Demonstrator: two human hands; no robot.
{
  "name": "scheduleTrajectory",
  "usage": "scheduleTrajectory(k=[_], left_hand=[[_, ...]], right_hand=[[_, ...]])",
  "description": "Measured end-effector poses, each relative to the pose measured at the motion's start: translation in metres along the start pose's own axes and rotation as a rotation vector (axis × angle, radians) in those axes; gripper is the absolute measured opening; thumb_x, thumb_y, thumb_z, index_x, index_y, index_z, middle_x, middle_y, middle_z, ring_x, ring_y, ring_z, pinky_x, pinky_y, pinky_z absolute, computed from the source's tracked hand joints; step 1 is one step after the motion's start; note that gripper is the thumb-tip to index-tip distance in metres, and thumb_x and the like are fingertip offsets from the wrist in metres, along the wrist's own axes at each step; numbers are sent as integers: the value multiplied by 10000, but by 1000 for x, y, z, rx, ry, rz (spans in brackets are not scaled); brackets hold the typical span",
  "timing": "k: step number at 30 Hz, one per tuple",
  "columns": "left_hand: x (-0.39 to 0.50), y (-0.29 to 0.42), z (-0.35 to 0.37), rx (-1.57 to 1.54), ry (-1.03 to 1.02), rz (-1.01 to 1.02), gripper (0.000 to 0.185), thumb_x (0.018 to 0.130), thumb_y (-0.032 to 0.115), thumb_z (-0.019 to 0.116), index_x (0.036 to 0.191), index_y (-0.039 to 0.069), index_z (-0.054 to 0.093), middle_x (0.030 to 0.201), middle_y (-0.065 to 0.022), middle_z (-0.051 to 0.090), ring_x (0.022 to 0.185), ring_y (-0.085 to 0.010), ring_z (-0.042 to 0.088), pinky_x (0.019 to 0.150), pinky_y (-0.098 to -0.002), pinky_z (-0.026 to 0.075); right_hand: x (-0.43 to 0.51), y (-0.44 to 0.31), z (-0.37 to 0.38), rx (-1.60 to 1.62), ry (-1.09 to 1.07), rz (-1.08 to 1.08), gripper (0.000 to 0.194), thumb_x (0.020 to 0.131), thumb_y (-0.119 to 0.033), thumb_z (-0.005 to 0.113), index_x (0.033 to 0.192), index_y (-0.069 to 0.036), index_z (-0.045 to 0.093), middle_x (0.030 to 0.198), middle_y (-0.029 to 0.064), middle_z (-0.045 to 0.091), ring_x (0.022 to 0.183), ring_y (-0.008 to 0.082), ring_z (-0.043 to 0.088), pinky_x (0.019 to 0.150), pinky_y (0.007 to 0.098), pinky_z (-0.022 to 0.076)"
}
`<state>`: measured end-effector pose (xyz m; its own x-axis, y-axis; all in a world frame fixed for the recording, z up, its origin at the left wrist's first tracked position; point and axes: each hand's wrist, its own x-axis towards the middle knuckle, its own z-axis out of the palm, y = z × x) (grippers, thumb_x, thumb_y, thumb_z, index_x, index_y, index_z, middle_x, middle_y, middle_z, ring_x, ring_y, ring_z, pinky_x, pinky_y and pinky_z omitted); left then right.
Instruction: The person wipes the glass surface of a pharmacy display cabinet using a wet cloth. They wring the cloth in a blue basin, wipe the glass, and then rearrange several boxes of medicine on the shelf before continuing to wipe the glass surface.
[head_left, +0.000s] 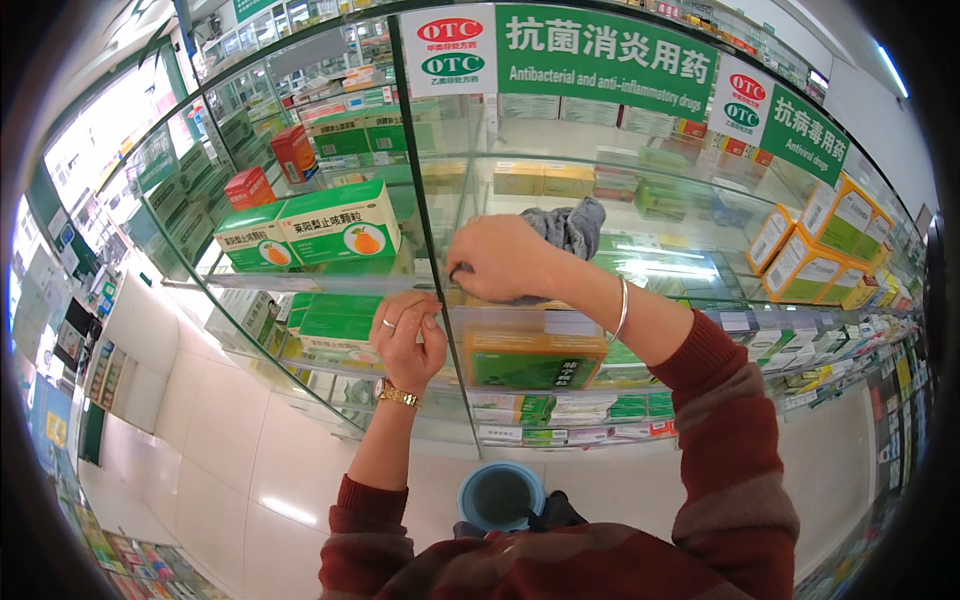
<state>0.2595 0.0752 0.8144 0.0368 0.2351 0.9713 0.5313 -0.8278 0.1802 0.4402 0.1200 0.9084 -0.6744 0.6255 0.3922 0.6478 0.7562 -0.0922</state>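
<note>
My right hand grips a crumpled grey cloth over a glass shelf, just right of the cabinet's dark upright. Part of the cloth is hidden behind the hand and wrist. Left of that upright, my left hand is raised with its fingers curled in, fingertips close to the post; I see nothing in it. Directly below the right hand, an orange-and-green medicine box occupies the lower shelf. Green-and-cream boxes with a pear picture stand on the left shelf, above and left of my left hand.
A blue bucket stands on the tiled floor at my feet. Orange-and-white boxes are stacked on the right shelf. Two red boxes stand at the left. Glass shelf edges and green sign panels border the reach area.
</note>
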Motion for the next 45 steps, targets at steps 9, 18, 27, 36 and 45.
scheduleTrajectory(k=[9, 18, 27, 36, 45], left_hand=[[-16, 21, 1, -324, 34, -319, 284, 847, 157, 640, 1078, -4, 605, 1129, -161, 620, 1005, -299, 605, 887, -405, 474], [1, 83, -1, -852, -336, -680, 567, 906, 189, 683, 1378, 17, 419, 1289, -110, 543, 1172, -178, 538, 971, -337, 449], [-54, 91, 7, -1376, -261, -1065, 597, 989, 320, 584, 1446, 35, 327, 1328, -79, 534, 1221, -174, 510, 1022, -308, 408], [-41, 117, -14, -1456, -147, -1407, 599, 1005, 415, 514, 1426, 17, 360, 1370, -141, 504, 1204, -239, 542, 1015, -378, 456], [-44, 119, -29, -1290, -209, -1283, 655, 984, 421, 555, 1433, -6, 341, 1370, -129, 497, 1162, -214, 560, 986, -362, 468]], right_hand=[[-32, -37, -89, 555, -25, -66, 138, 873, -124, 643, 965, -105, 744, 887, 47, 707, 839, 193, 635, 768, 321, 496], [-48, -73, -125, 1209, 117, -172, 208, 975, -179, 606, 1103, -30, 674, 948, -9, 663, 860, 50, 559, 772, 219, 464], [-72, -74, -85, 836, 300, 254, 155, 928, -111, 649, 1044, -30, 713, 889, 1, 688, 793, 66, 597, 714, 223, 480], [-87, -68, -94, -83, 478, 172, 277, 741, -352, 793, 797, -95, 708, 675, 44, 618, 650, 239, 628, 562, 326, 467], [-130, -65, -67, 624, -73, 293, 359, 855, -365, 721, 760, -49, 580, 617, 40, 455, 573, 133, 465, 558, 292, 394]])
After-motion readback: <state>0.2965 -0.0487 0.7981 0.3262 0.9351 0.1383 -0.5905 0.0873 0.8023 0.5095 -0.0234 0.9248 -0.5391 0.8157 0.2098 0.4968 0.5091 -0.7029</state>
